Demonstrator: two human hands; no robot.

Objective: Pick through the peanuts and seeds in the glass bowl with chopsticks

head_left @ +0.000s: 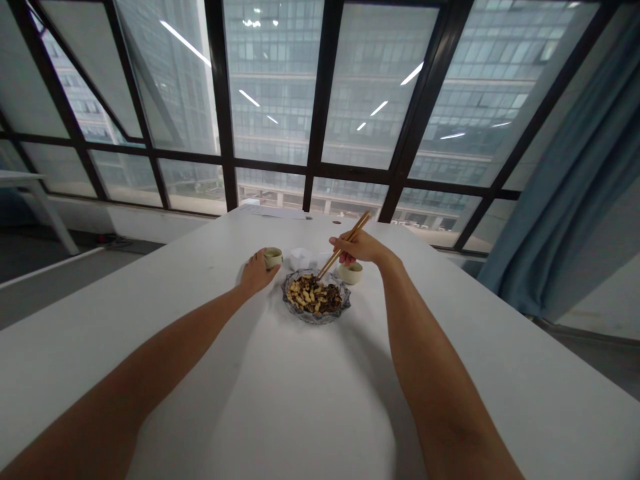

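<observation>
My right hand (361,245) is closed around a pair of wooden chopsticks (345,244). Their lower tips reach down to the far side of a clear glass plate (316,319) with a wavy rim. On that plate lie peanuts in the shell (311,300) and small dark brown pieces (331,298), mixed in the middle. My left hand (257,272) is wrapped round a small pale green cup (273,257) standing at the plate's upper left. A second pale cup (351,272) stands at the plate's upper right, just under my right hand; its contents are too small to tell.
Crumpled clear plastic or white tissue (301,259) lies behind the plate. The white table (210,373) stretches to a far edge with papers (273,211). Beyond are dark-framed windows (273,87). A blue curtain (560,200) hangs at the right, and another white table (47,200) stands left.
</observation>
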